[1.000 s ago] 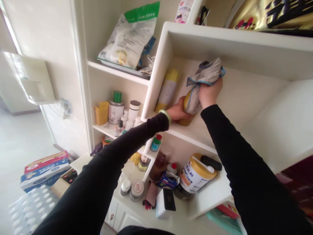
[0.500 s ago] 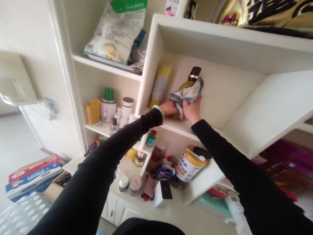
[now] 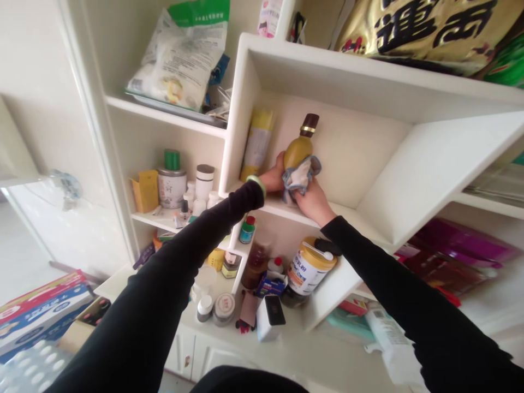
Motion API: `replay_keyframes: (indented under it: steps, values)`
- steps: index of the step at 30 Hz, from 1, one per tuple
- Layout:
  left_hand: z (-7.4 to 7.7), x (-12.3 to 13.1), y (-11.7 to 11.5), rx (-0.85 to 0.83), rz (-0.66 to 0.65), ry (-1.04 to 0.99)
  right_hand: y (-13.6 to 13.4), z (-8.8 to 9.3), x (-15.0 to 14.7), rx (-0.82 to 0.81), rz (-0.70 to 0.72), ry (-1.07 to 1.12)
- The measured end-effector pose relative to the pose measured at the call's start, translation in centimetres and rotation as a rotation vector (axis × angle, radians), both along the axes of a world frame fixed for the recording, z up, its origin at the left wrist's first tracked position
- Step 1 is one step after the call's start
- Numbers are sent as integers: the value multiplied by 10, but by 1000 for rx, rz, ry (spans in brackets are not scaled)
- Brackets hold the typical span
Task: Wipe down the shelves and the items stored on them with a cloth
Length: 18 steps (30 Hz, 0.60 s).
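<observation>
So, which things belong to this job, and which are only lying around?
In use: brown-capped yellow bottle, in the left hand; blue-edged cloth, in the right hand.

Around, untouched: yellow-capped canister; gold-lidded milk powder tin; red-capped green bottle.

Lower part of bottle (image 3: 298, 152) hidden by cloth (image 3: 301, 177) and right hand (image 3: 314, 202). Gold bag (image 3: 421, 35) cut off by top edge. Fine print on white bag (image 3: 176, 63) blurred.

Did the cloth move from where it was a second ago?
Yes, the cloth has moved down, closer to the front edge of the shelf.
</observation>
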<state>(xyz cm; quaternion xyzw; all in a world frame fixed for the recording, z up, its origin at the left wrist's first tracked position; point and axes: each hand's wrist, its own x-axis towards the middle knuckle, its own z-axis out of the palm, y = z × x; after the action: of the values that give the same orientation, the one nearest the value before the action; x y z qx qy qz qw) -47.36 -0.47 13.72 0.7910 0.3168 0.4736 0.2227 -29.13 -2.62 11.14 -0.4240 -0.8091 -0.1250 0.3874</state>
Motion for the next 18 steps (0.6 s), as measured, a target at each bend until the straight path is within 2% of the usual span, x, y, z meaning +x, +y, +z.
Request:
replay_keyframes:
  steps: [3, 6, 9, 11, 13, 15, 16, 18]
  values:
    - [0, -3, -4, -86, 41, 28, -21, 6, 7, -138, -46, 21]
    - [2, -1, -9, -133, 55, 11, -37, 21, 25, -311, -22, 95]
    - [4, 1, -13, -158, 30, -78, -39, 38, 45, -540, 29, 397]
    - [5, 1, -15, -174, 19, -120, -34, 50, 52, -602, 26, 621]
    - [7, -1, -16, -187, 27, -133, -25, 61, 51, -515, 33, 788]
    - [8, -3, -15, -204, 43, -140, -16, 73, 40, -353, 86, 889]
    - [9, -3, -14, -215, 47, -146, -11, 79, 31, -284, 117, 905]
    - [9, -4, -11, -233, 63, -154, -4, 88, 11, -190, 147, 800]
